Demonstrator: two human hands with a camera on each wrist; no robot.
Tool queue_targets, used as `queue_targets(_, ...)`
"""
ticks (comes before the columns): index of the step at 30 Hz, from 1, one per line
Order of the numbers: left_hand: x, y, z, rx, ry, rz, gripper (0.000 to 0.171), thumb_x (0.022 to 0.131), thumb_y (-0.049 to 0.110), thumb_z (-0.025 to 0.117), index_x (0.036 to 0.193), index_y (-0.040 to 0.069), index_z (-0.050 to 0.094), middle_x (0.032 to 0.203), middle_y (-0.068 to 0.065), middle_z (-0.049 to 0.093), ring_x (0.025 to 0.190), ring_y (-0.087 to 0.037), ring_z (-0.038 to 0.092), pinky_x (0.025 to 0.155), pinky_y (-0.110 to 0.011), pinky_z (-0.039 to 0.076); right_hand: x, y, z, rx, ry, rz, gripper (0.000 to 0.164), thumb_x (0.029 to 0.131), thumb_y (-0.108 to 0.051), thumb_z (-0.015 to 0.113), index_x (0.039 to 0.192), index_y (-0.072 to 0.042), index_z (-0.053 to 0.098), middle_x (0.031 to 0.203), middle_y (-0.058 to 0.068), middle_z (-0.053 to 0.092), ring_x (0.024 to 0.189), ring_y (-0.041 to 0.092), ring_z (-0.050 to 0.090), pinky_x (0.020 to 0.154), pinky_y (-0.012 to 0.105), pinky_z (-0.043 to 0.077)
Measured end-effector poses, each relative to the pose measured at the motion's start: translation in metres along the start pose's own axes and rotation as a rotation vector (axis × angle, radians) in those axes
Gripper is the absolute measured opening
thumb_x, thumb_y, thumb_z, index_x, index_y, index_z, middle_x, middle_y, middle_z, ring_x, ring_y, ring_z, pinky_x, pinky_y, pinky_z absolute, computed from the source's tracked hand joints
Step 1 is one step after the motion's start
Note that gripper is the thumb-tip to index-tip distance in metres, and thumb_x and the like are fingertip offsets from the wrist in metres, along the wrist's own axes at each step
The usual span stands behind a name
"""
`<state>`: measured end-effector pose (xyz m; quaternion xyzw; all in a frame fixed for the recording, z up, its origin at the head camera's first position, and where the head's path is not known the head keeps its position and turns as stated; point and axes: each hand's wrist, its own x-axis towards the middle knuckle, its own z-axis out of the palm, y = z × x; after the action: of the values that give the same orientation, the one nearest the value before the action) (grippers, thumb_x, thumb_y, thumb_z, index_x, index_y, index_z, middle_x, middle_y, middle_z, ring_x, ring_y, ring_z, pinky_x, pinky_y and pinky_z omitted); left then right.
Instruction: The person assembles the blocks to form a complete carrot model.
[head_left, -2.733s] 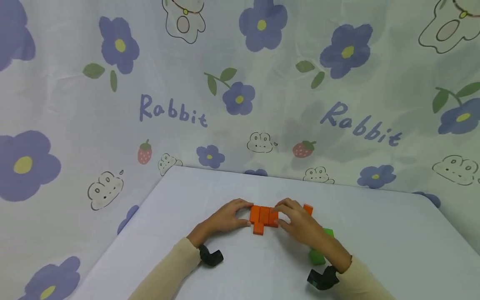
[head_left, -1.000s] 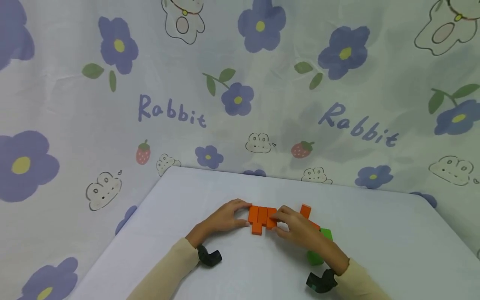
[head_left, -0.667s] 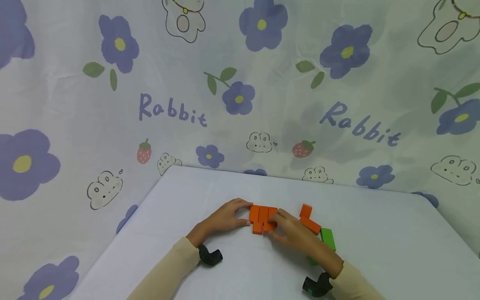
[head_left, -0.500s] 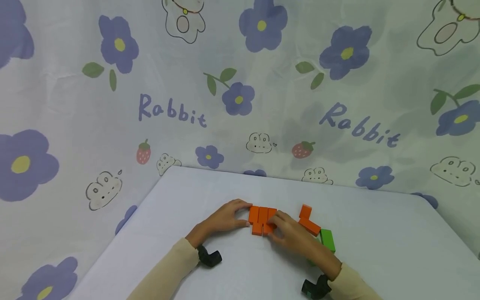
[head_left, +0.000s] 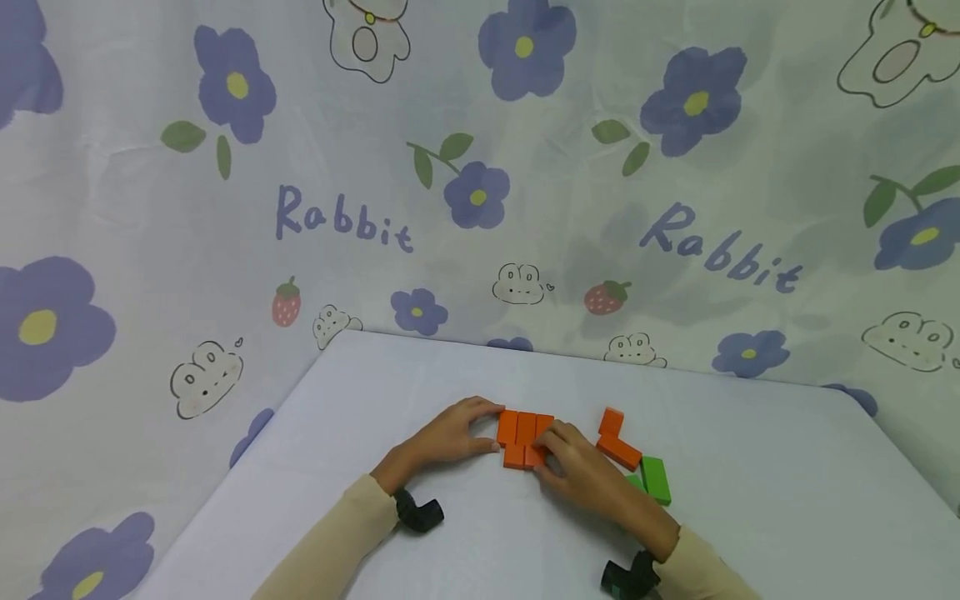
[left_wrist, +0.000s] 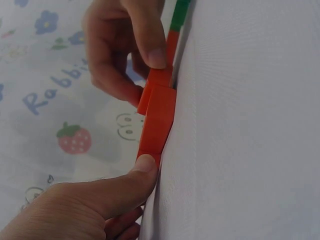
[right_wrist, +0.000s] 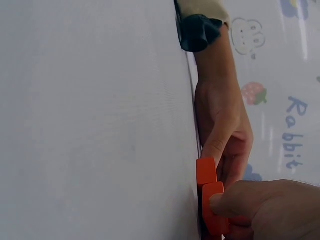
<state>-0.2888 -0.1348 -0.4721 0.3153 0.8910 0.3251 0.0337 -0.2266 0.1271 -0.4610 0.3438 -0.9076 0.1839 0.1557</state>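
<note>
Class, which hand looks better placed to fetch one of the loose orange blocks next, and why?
Probably the right hand: it is nearer the loose orange blocks, though it must first release the block it pinches. The left hand sits across the orange group, at its left edge.

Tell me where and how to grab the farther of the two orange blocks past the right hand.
Probably pinch the farther orange block by its long sides, near its far end, coming from above: both long sides look free, while its near end crowds the slanted orange block.
</note>
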Motion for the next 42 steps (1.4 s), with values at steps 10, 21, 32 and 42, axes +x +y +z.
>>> queue_targets(10, 0.0008, 0.0011, 0.0005, -0.018, -0.002, -0.008, 0.063, 0.089, 0.038, 0.075, 0.144, 0.015, 0.054, 0.141, -0.003, 0.057, 0.133, -0.022, 0.051, 0.114, -0.048, 0.042, -0.0004, -0.0007, 0.0007, -0.045, 0.003, -0.024, 0.029, 0.082, -0.019, 0.083, 0.106, -0.009, 0.07, 0.1, -0.002, 0.057, 0.093, 0.01, 0.054, 0.084, 0.025, 0.058)
queue_targets(21, 0.0005, 0.0024, 0.0007, -0.021, 0.0, -0.008, 0.062, 0.089, 0.036, 0.075, 0.143, 0.015, 0.054, 0.141, -0.002, 0.058, 0.133, -0.022, 0.051, 0.114, -0.047, 0.042, -0.0029, 0.0065, 0.0078, -0.11, 0.066, -0.102, 0.023, 0.081, -0.021, 0.083, 0.099, -0.015, 0.071, 0.099, -0.004, 0.056, 0.089, 0.008, 0.054, 0.076, 0.02, 0.056)
queue_targets(32, 0.0008, -0.0005, 0.0019, -0.007, -0.003, -0.007, 0.063, 0.09, 0.039, 0.074, 0.144, 0.016, 0.053, 0.142, -0.002, 0.056, 0.135, -0.023, 0.05, 0.114, -0.049, 0.042, -0.0031, 0.0056, 0.0069, -0.111, 0.066, -0.117, 0.019, 0.083, -0.02, 0.081, 0.098, -0.014, 0.07, 0.097, -0.004, 0.054, 0.089, 0.008, 0.054, 0.075, 0.019, 0.056)
queue_targets(42, 0.0021, -0.0013, 0.002, -0.001, 0.003, -0.014, 0.063, 0.089, 0.037, 0.075, 0.144, 0.017, 0.054, 0.141, -0.001, 0.057, 0.134, -0.02, 0.051, 0.114, -0.046, 0.042, -0.0028, 0.0064, 0.0068, -0.119, 0.061, -0.122, 0.019, 0.084, -0.021, 0.081, 0.098, -0.014, 0.069, 0.097, -0.005, 0.054, 0.088, 0.007, 0.052, 0.074, 0.017, 0.054)
